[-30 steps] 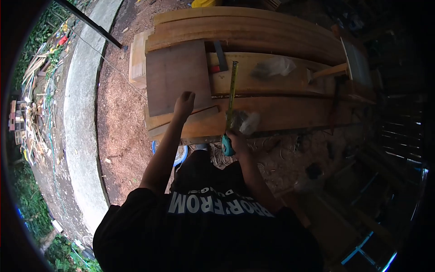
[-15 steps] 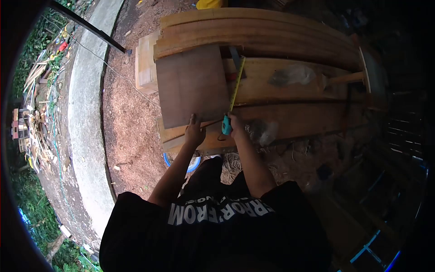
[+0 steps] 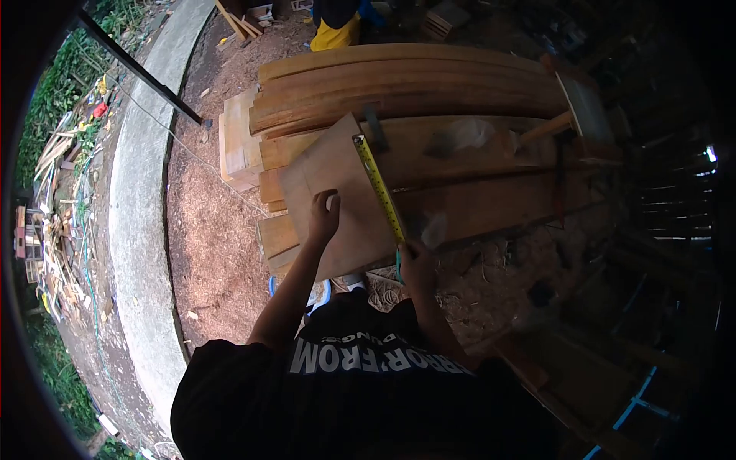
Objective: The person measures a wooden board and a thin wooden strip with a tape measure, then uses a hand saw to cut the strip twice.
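1. Brown, flat, four-sided wooden panel: in the head view it lies slantwise over long, tan wooden boards, beneath the left hand and just left of the right hand.
2. The right hand is closed around a teal-cased, yellow-bladed tape measure, its case mostly hidden by the fingers. The blade runs out from this grip along the panel's right side, its tip near the far corner.
3. The left hand is loosely curled over the panel's middle; whether it pinches anything, or touches the surface, cannot be told.
4. The panel's near corner reaches the boards' near edge; any overhang is hard to judge. Board ends show past its left side, with reddish-brown, chip-strewn ground beyond.
5. By the far corner lies a dark, flat metal blade. Crumpled, clear plastic sits just right of the right hand, on the boards, whose surface stretches on toward a light brown wooden bar, well apart from both hands.
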A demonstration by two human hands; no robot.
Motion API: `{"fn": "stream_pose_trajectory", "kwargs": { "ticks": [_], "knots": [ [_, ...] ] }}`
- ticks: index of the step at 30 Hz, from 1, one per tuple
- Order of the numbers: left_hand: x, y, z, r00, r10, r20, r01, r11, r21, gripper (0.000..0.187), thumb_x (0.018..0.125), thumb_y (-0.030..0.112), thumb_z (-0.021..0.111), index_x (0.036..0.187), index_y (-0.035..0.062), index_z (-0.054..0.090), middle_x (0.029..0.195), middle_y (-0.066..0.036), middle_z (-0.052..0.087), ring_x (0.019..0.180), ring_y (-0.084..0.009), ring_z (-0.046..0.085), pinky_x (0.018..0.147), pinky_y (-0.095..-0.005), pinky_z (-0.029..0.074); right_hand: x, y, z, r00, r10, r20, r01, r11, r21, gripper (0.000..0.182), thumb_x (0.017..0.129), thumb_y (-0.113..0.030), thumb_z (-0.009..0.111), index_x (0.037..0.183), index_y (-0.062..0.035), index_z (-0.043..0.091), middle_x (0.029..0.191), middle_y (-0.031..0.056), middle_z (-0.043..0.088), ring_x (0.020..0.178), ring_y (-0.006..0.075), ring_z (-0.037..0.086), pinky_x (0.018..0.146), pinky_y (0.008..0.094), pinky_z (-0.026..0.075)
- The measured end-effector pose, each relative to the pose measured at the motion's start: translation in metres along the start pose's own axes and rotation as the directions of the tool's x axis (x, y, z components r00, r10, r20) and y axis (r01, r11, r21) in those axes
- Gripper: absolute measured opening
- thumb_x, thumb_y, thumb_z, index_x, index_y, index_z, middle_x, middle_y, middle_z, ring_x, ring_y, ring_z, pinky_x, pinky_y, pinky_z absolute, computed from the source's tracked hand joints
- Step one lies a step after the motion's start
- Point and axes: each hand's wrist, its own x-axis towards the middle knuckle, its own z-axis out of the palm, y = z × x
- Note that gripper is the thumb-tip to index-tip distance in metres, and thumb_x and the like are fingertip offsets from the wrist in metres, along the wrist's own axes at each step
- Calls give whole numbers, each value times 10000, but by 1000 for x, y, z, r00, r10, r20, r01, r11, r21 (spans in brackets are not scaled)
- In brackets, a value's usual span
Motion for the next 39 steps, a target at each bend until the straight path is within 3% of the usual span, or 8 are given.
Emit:
{"fn": "stream_pose_trajectory", "kwargs": {
  "ticks": [6,12,17,22,25,28,33,39],
  "knots": [
    [107,6,75,946,16,-325,38,986,160,681,942,514,663,1400,22,552,1444,-257,510,1399,-450,422,1156,-509,358,-41,16,-43,997,-71,33,74,993,-93,219,938,-181,689,1028,17,717,932,194,716,883,319,723,783,402,549],
    [148,13,60,951,-218,-220,268,936,228,788,752,622,724,1242,15,614,1311,-240,586,1280,-455,487,1087,-527,393,-42,-3,-59,997,-43,66,48,996,-70,225,941,-187,693,1054,5,720,960,183,713,904,300,716,812,389,546],
    [129,14,12,904,267,-334,-138,922,363,175,954,186,598,1114,134,646,1151,-221,596,1077,-423,561,867,-541,461,-40,7,-74,940,227,256,-260,960,104,246,952,-193,683,1098,-2,737,965,136,727,892,229,706,814,360,534],
    [103,-3,-22,716,588,-377,-331,761,559,154,948,129,594,1084,64,627,1177,-229,583,1064,-444,561,865,-538,472,-23,-2,-85,872,279,402,-331,942,63,263,955,-189,672,1097,22,737,925,53,711,860,140,642,768,316,501],
    [67,43,-52,829,407,-383,-376,913,156,174,954,75,543,1094,-11,599,1143,-233,580,1040,-447,547,889,-519,462,-18,-50,-87,928,142,346,-97,985,-144,264,968,-212,671,1079,17,741,920,55,711,851,142,645,770,297,499],
    [50,76,-81,881,273,-386,-338,934,-112,187,950,86,507,1070,-32,588,1108,-237,576,1013,-435,540,910,-484,450,-15,-82,-73,883,247,398,-214,969,-126,275,975,-255,667,1062,-12,760,913,91,748,853,178,686,783,320,510],
    [63,43,-87,902,110,-418,-250,922,-297,527,1040,365,230,1057,-23,587,973,-236,593,976,-406,542,912,-457,428,-16,-101,-37,748,298,593,-287,951,-116,282,1001,-268,645,1053,-22,772,934,73,760,853,151,688,789,304,516],
    [60,28,-100,903,88,-422,-253,900,-356,501,1052,346,235,1071,-12,585,1044,-228,594,1040,-391,518,979,-434,394,-10,-108,-14,592,318,741,-368,924,-102,257,1010,-197,639,1016,23,773,908,92,767,827,166,725,780,300,549]
  ]
}}
